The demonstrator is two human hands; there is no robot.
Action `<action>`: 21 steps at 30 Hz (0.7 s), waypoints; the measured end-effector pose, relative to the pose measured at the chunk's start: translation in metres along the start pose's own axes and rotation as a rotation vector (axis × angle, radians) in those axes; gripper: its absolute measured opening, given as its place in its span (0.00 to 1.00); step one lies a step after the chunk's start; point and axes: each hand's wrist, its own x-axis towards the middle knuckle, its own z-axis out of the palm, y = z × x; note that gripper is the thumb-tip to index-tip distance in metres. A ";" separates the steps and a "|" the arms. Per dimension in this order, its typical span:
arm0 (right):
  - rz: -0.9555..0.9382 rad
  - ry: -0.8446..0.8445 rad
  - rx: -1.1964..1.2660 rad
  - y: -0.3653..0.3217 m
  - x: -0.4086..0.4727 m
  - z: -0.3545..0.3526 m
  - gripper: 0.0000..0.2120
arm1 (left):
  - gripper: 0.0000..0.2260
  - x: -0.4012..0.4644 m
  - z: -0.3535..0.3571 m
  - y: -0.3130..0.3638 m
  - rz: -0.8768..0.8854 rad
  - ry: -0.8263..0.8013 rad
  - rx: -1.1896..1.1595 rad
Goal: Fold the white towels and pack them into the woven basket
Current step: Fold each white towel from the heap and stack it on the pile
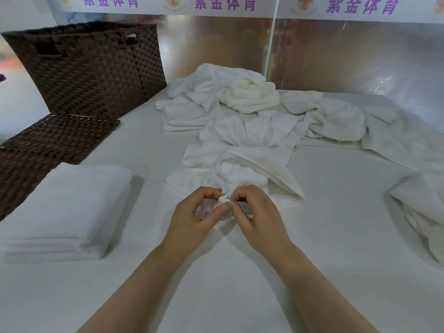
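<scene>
**Pinching a towel corner at the middle of the tabletop**

Pinching the near corner of a crumpled towel, we have both hands drawn close together. The left hand curls its thumb and forefinger round the bunched corner; the right hand pinches the same corner from the other side, so that the fingertips of the two nearly touch. The rest of this towel trails away from us across the white tabletop, rumpled and unfolded.

We take this held towel as our landmark. To its left, near us, lies a folded stack, neat and flat. Further left lies a dark woven lid, flat on the tabletop and touching the stack's far edge. Beyond the lid, at the far left, stands the basket, upright, its open top turned away so that we cannot tell what is in it. Just beyond the held towel's far left lies a smaller folded pile, partly covered by a loose heap of white towels. That heap spreads to the right beyond our towel. Well to the right of the held towel, another loose towel lies bunched at the tabletop's edge.
</scene>
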 end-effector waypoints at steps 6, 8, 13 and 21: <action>-0.107 0.080 -0.038 -0.001 0.004 -0.006 0.05 | 0.06 0.001 0.001 -0.005 0.015 0.011 0.113; -0.166 0.222 -0.092 -0.004 0.013 -0.014 0.02 | 0.08 0.001 0.000 -0.007 0.020 0.014 0.125; -0.137 0.169 -0.428 -0.002 0.063 -0.037 0.11 | 0.04 0.001 0.000 -0.007 0.029 -0.001 0.155; -0.041 -0.169 -0.552 -0.015 0.101 -0.062 0.08 | 0.03 0.001 -0.002 -0.007 0.021 0.034 0.129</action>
